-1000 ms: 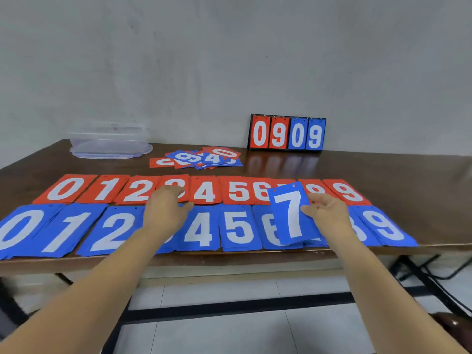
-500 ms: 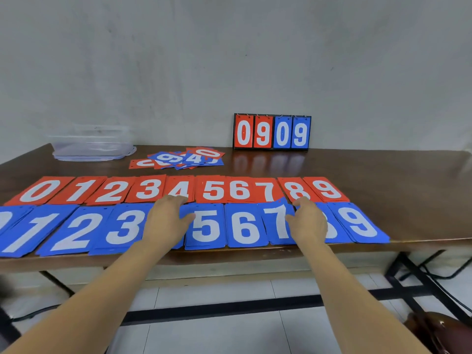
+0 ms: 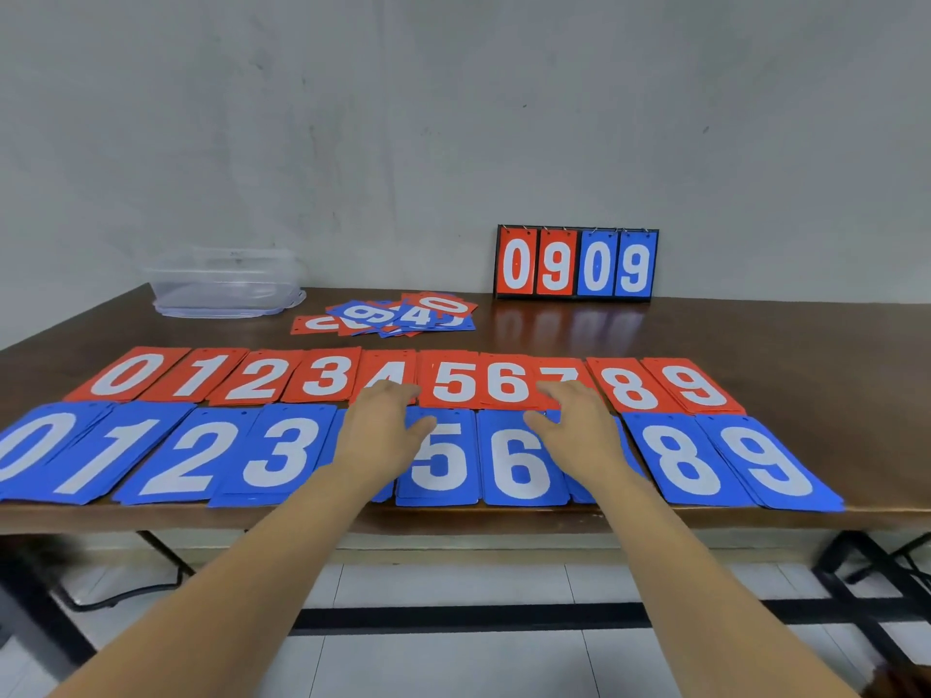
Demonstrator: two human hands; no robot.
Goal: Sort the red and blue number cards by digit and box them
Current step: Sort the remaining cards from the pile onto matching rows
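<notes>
A row of red card stacks (image 3: 456, 382), digits 0 to 9, lies across the brown table (image 3: 755, 355). In front of it runs a row of blue card stacks (image 3: 443, 463), also 0 to 9. My left hand (image 3: 380, 435) is over the blue 4 stack, fingers extended toward the red 4, hiding most of both. My right hand (image 3: 577, 428) lies flat over the blue 7 stack, fingertips at the red 7. Neither hand holds a card. A loose pile of mixed red and blue cards (image 3: 398, 317) lies further back. A clear plastic box (image 3: 224, 284) stands at the back left.
A small flip scoreboard (image 3: 577, 263) reading 0909 stands against the wall at the back right. The blue row reaches the table's front edge. Black table legs and a tiled floor (image 3: 453, 662) show below.
A second ago my right hand held a blue 7 card up; it is now down on the blue 7 stack. My left hand has shifted from the 3 stacks to the 4 stacks.
</notes>
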